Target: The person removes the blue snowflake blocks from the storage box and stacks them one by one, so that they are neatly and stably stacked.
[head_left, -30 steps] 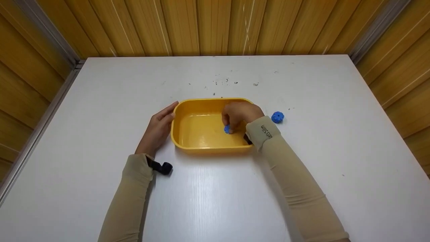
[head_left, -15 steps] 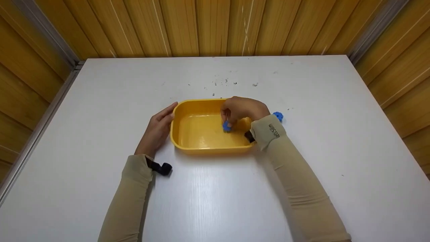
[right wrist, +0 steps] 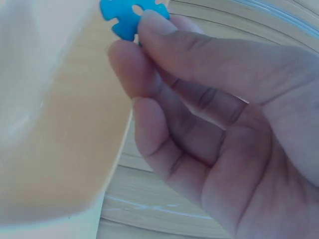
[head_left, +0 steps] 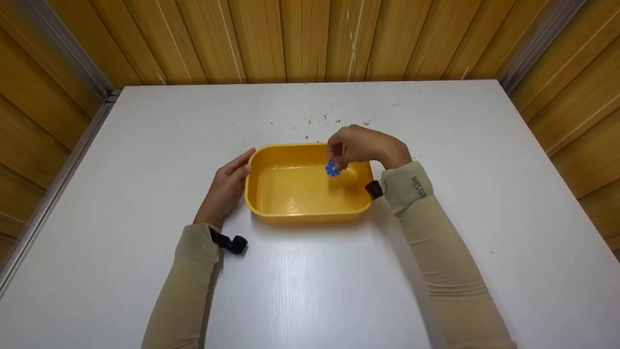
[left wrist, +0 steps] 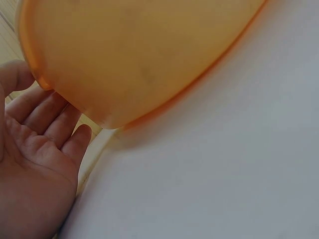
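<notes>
A blue notched disc with a hole in its middle, a snowflake building piece (head_left: 332,169), is pinched between the thumb and fingers of my right hand (head_left: 366,144). In the head view it hangs over the right part of a yellow plastic basin (head_left: 290,194). The right wrist view has the same blue snowflake piece (right wrist: 124,19) at its top, upright at my fingertips. My left hand (head_left: 225,184) touches the basin's left end from outside. In the left wrist view, the fingers (left wrist: 47,112) lie loosely against the wall of the basin (left wrist: 144,55).
The basin stands on a white table (head_left: 290,281) with small dark marks (head_left: 324,118) behind it. Yellow wood-patterned panels (head_left: 305,39) rise at the back and both sides. A black wrist camera (head_left: 237,244) sits by the left sleeve.
My right hand has lifted the snowflake piece from low inside the basin, moving up and slightly right. Another blue piece right of the basin is now hidden behind the right wrist. The left hand stays put.
</notes>
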### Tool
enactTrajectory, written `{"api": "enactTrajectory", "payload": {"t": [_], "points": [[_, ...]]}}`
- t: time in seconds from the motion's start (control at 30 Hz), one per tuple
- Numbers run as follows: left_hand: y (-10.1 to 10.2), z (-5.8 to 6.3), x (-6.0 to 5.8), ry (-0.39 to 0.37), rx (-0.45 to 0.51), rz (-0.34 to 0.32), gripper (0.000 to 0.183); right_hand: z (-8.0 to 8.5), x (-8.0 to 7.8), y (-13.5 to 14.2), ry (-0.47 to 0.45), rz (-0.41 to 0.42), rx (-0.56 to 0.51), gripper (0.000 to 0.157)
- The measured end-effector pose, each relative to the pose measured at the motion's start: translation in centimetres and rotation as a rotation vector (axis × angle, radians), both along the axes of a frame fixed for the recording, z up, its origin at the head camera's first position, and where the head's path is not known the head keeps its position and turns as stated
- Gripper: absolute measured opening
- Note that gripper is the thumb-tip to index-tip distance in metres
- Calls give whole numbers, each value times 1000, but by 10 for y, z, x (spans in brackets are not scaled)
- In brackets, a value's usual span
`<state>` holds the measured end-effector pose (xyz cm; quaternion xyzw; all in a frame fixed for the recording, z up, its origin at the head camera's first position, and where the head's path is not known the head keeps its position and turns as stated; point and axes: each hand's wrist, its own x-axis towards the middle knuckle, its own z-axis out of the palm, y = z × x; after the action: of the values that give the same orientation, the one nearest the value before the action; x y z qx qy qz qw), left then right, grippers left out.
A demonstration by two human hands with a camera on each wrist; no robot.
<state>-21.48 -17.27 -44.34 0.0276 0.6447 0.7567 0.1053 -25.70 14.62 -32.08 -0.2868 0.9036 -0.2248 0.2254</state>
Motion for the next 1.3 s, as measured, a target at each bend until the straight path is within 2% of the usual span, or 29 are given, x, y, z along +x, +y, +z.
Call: {"api": "enactTrajectory", "payload": {"t": [0.63, 0.83, 0.97, 1.3], "points": [[-3, -1, 2, 4, -19, 11, 50, -11, 10, 53, 79, -167, -141, 10], [-4, -1, 2, -3, -14, 6, 49, -16, 16, 70, 82, -254, -192, 9], [-3, -1, 2, -1, -14, 2, 50, -19, 18, 80, 57, -326, -192, 12], [-4, -2, 1, 17, 20, 9, 51, -29, 23, 105, 68, -388, -155, 17]]}}
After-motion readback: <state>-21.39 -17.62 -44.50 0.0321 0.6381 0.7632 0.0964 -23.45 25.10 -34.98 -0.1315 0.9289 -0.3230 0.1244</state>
